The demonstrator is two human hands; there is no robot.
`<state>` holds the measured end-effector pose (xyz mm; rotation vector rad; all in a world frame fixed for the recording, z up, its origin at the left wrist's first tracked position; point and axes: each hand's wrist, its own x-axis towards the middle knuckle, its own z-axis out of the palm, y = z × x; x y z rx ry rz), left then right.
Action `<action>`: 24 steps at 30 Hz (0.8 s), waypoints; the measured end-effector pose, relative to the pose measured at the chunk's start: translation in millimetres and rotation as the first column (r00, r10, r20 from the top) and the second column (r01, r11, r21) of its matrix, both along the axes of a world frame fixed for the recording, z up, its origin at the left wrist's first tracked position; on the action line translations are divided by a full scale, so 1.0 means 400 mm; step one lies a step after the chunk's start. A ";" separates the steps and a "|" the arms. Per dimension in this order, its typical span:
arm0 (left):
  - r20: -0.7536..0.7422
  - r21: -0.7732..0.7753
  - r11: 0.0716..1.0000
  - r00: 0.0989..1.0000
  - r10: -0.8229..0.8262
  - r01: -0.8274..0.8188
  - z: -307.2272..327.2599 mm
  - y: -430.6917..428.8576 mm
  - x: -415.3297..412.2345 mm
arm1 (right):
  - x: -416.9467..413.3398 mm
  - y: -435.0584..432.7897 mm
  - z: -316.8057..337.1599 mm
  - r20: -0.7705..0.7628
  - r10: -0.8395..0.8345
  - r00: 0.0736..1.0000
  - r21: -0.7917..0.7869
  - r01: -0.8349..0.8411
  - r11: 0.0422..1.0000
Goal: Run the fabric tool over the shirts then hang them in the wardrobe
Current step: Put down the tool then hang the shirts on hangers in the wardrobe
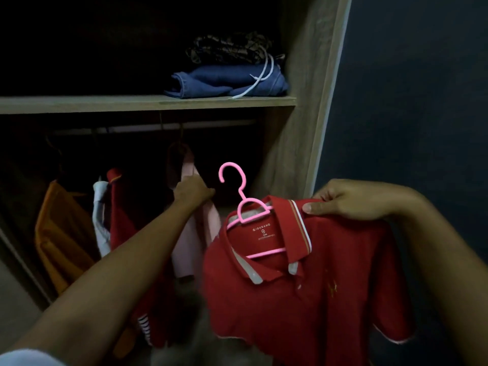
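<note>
Red shirt (303, 299) on hanger (239, 196), shoulder pinched by your right hand (343, 200); your left hand (191, 190) grips a hung pink shirt (184, 249), likely clearing rail (211, 124) space.

So we've got the red polo shirt (303, 299) on a pink hanger (244, 207), collar open with white and tan trim, label showing. It's held up by the shoulder next to the collar, a bit tilted, in front of the open wardrobe (295, 143), and the hook isn't on anything. Inside, on the rail (206, 124), a pale pink shirt (190, 247) hangs and we're gripping it up top. Left of it hang a dark red shirt (120, 217), a light shirt (101, 223) and an orange shirt (63, 233).
</note>
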<state>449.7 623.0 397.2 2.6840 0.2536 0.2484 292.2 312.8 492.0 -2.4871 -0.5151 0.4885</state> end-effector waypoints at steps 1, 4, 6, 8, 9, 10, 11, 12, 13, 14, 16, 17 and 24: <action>-0.009 -0.004 1.000 1.000 0.020 -0.020 -0.001 0.011 0.005 | 0.003 -0.002 -0.002 -0.009 -0.030 0.999 0.002 0.030 1.000; -0.037 -0.022 0.997 0.997 0.074 -0.075 -0.004 0.053 0.013 | 0.028 0.017 -0.018 0.014 -0.157 0.988 0.003 0.157 0.988; -0.053 -0.028 0.995 0.995 0.089 -0.091 -0.009 0.082 0.020 | 0.057 0.051 -0.042 0.090 -0.255 0.963 -0.001 0.256 0.967; -0.068 -0.035 0.995 0.993 0.094 -0.096 -0.015 0.108 0.028 | 0.099 0.094 -0.077 0.132 -0.319 0.938 0.051 0.315 0.948; -0.073 -0.041 0.995 0.994 0.086 -0.089 -0.018 0.120 0.030 | 0.121 0.116 -0.100 0.134 -0.352 0.927 0.117 0.338 0.934; -0.076 -0.043 0.996 0.994 0.078 -0.082 -0.018 0.130 0.030 | 0.145 0.139 -0.123 0.140 -0.387 0.911 0.189 0.359 0.914; -0.076 -0.042 0.997 0.995 0.064 -0.068 -0.018 0.139 0.030 | 0.171 0.161 -0.144 0.159 -0.424 0.891 0.242 0.382 0.892; -0.075 -0.038 0.998 0.996 0.039 -0.042 -0.016 0.145 0.027 | 0.198 0.182 -0.161 0.182 -0.456 0.871 0.279 0.399 0.873; -0.069 -0.035 0.999 0.998 0.009 -0.011 -0.015 0.151 0.024 | 0.224 0.204 -0.175 0.207 -0.480 0.853 0.310 0.408 0.859; -0.049 -0.030 0.999 0.999 -0.017 0.015 -0.014 0.156 0.020 | 0.248 0.226 -0.185 0.232 -0.501 0.834 0.341 0.413 0.845; 0.017 -0.016 0.999 0.999 -0.040 0.041 -0.014 0.161 0.007 | 0.292 0.270 -0.190 0.279 -0.534 0.798 0.387 0.415 0.823; 0.049 0.001 0.999 0.998 -0.050 0.050 -0.016 0.163 0.004 | 0.313 0.290 -0.188 0.299 -0.549 0.781 0.399 0.420 0.815; 0.082 0.173 0.978 0.988 -0.131 0.116 -0.008 0.178 -0.014 | 0.443 0.407 -0.170 0.317 -0.625 0.713 0.452 0.466 0.761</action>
